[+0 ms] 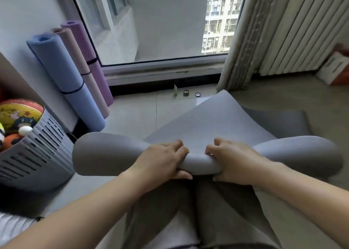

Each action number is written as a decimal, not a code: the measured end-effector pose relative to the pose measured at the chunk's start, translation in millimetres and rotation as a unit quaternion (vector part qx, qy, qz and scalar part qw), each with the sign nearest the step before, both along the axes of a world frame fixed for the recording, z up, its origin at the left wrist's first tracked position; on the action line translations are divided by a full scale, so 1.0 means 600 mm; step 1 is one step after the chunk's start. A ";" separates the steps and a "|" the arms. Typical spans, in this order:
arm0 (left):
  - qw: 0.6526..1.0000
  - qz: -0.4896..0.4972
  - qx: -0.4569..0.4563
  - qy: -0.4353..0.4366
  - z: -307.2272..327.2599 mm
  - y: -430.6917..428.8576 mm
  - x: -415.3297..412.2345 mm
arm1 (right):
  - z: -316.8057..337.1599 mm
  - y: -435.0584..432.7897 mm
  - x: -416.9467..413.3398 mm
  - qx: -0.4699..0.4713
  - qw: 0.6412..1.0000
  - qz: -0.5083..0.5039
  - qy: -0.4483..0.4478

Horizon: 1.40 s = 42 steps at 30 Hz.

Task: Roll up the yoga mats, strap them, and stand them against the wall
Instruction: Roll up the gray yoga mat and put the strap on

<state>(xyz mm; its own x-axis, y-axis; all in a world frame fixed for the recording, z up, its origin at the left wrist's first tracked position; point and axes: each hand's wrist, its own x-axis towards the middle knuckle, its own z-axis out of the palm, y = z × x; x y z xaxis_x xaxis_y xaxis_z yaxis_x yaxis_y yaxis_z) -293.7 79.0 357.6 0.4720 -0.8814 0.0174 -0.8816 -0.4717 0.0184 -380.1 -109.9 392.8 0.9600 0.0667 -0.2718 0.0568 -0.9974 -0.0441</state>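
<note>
A grey yoga mat lies partly rolled in front of me, its loose end curling up toward the window. My left hand and my right hand both grip the rolled part near its middle, fingers curled over the top and thumbs underneath. Three rolled mats lean against the left wall, each with a dark strap round it: a blue mat, a pink mat and a purple mat.
A grey slotted basket of toys stands at the left. Small round objects sit on the floor under the window. A curtain and radiator are at the right, with a box beyond. My legs are below the roll.
</note>
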 end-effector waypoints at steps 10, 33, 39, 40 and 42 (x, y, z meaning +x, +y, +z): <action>0.977 0.017 0.136 0.161 -0.053 -0.013 -0.045 | -0.112 0.032 -0.081 -0.079 0.991 0.045 -0.098; 0.982 0.133 0.102 0.089 -0.060 0.037 -0.044 | -0.102 0.021 0.003 0.027 0.999 0.036 0.006; 0.969 0.137 0.122 0.163 -0.060 0.025 -0.026 | -0.149 0.005 -0.019 -0.019 0.982 0.076 -0.171; 0.971 0.140 0.112 0.161 -0.062 0.027 -0.027 | -0.141 0.005 -0.009 -0.018 0.988 0.073 -0.137; 0.986 0.129 0.063 0.090 -0.079 0.039 -0.035 | -0.128 0.001 0.008 -0.012 0.993 0.075 -0.088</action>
